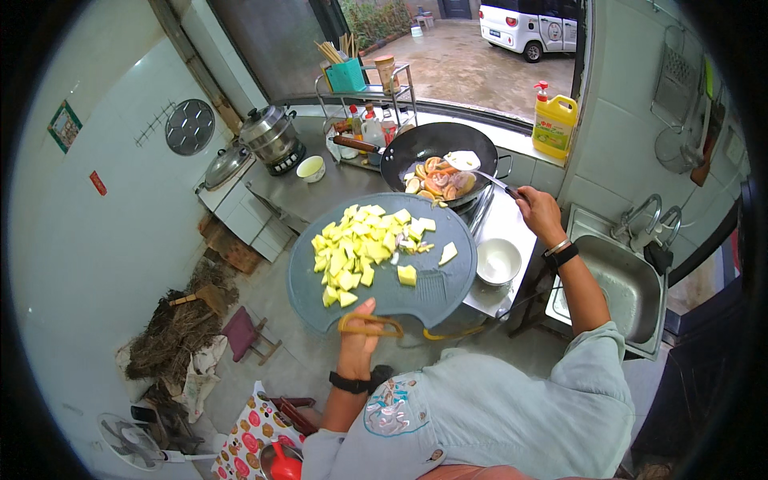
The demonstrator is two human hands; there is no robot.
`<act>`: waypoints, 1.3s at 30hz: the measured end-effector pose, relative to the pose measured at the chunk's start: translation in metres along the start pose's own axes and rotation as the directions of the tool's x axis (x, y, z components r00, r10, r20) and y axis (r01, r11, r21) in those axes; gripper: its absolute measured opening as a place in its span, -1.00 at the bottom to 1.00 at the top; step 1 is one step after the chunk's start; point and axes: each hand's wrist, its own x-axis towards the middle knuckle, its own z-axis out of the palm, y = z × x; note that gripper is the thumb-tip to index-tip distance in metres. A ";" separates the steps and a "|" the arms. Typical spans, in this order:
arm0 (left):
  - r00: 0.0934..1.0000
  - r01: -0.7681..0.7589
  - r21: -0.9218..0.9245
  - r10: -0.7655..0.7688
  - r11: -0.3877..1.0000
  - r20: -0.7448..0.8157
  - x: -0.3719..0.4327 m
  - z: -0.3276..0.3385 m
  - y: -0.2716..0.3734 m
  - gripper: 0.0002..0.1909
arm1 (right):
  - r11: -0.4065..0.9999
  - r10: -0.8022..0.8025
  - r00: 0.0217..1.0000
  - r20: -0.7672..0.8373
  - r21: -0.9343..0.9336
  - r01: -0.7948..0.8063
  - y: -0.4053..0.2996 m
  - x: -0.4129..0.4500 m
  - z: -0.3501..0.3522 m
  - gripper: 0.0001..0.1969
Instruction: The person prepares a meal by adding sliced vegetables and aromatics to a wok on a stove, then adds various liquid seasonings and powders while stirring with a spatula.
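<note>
My left hand (362,327) grips the tan handle (384,329) of a grey cutting board (384,303), held up in front of me. Pale yellow-green vegetable chunks (345,252) are heaped on the board's left and middle, with small chopped pieces (410,243) beside them. My right hand (540,211) is closed around the dark handle of a metal spatula (493,180). Its white-looking blade end lies inside a black wok (474,139), over sliced orange and pale food (443,180). The board's far edge hides part of the wok's near side.
A white bowl (499,262) stands on the counter right of the board. Sauce bottles (372,129) and a metal rack (375,91) are behind the wok's handle. A sink (618,288) lies to the right, a steamer pot (267,129) and small bowl (311,169) to the left.
</note>
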 end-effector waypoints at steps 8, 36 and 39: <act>0.981 0.153 -0.365 -0.096 0.918 0.169 0.084 0.089 0.024 -0.86 | 0.984 -0.077 0.997 0.002 -0.163 0.077 0.020 0.042 -0.005 -0.91; 0.835 0.313 -0.196 -0.171 0.929 0.523 0.275 0.003 0.068 -0.75 | 0.982 -0.165 0.982 -0.093 -0.112 0.154 -0.168 0.022 0.100 -0.76; 0.802 0.337 -0.152 -0.199 0.929 0.564 0.306 -0.015 0.088 -0.75 | 0.946 -0.210 0.978 -0.014 0.251 0.207 -0.212 0.034 0.110 -0.72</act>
